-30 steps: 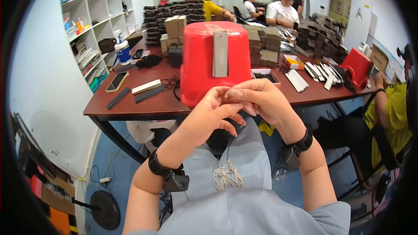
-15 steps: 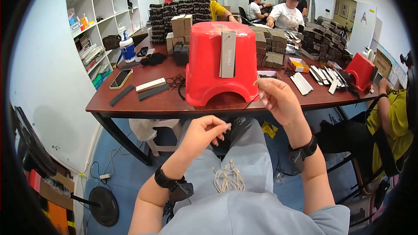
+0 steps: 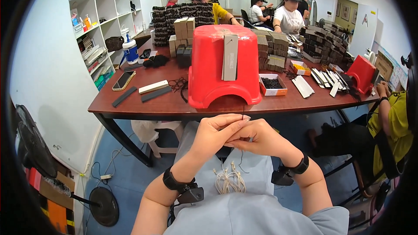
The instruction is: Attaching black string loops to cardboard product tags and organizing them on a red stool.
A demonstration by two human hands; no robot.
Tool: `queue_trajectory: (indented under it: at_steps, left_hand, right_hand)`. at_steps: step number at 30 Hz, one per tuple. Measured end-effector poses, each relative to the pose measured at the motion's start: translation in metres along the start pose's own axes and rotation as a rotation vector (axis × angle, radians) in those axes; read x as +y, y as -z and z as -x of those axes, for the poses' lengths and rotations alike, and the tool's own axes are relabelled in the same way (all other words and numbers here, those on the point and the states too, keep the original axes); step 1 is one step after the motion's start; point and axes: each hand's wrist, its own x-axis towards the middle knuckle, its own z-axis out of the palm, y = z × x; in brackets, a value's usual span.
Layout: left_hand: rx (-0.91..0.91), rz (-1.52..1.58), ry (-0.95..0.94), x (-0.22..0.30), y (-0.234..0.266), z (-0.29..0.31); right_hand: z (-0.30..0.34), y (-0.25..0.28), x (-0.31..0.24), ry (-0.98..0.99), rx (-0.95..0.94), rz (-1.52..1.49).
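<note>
My left hand (image 3: 212, 134) and right hand (image 3: 260, 137) meet above my lap, just short of the table's front edge. Both are closed, fingertips pressed together around a thin black cord (image 3: 242, 162). One end of it pokes up above the fingers and a loose length dangles below; the part between the fingertips is hidden. Directly ahead stands a red plastic stool (image 3: 204, 63) with a grey hang tag (image 3: 230, 58) flat against its front. A bundle of beige cords (image 3: 229, 180) lies on my lap.
On the brown table (image 3: 165, 106) are a phone (image 3: 124, 81), grey and white strips, a tangle of black cord (image 3: 177, 85) and a box of small black pieces (image 3: 273, 85). Stacked tags fill the back. A person in yellow (image 3: 392, 122) sits at right; a fan (image 3: 32, 143) stands left.
My right hand has come down and left from beside the stool to meet my left hand. The left has shifted slightly right. The box of black pieces is now uncovered.
</note>
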Motion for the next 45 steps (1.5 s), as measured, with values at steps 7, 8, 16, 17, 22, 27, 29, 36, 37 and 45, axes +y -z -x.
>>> queue_trajectory:
  at_steps: [7,8,16,17,22,27,29,36,37,45]
  left_hand:
    - [0.146,0.115,-0.121,-0.003,-0.008,-0.003]
    - [0.142,0.113,-0.113,0.0,-0.005,-0.001]
    - [0.043,-0.105,-0.034,-0.007,-0.006,0.006]
    - [0.06,-0.226,-0.159,-0.011,-0.008,0.006]
    - [0.123,-0.555,-0.364,-0.009,-0.011,0.009]
    - [0.123,-0.624,-0.444,-0.014,-0.01,0.01]
    - [0.125,-0.631,-0.465,-0.014,-0.011,0.009]
    - [0.215,-0.644,-0.45,-0.012,-0.013,0.011]
    - [0.217,-0.641,-0.441,-0.011,-0.014,0.011]
    - [0.246,-0.624,-0.425,-0.013,-0.014,0.011]
  right_hand:
    - [0.009,0.001,0.009,0.056,0.113,-0.044]
    - [0.014,0.006,0.008,-0.006,0.16,-0.097]
    - [0.027,0.016,0.019,-0.289,0.446,-0.595]
    - [0.028,0.013,0.022,-0.243,0.388,-0.581]
    - [0.027,0.007,0.018,-0.201,0.388,-0.625]
    - [0.028,0.0,0.018,-0.198,0.352,-0.549]
    - [0.028,-0.003,0.015,-0.18,0.359,-0.515]
    - [0.028,-0.008,0.011,-0.093,0.391,-0.352]
    - [0.028,-0.008,0.01,-0.093,0.389,-0.351]
    - [0.027,-0.012,0.011,-0.07,0.395,-0.175]
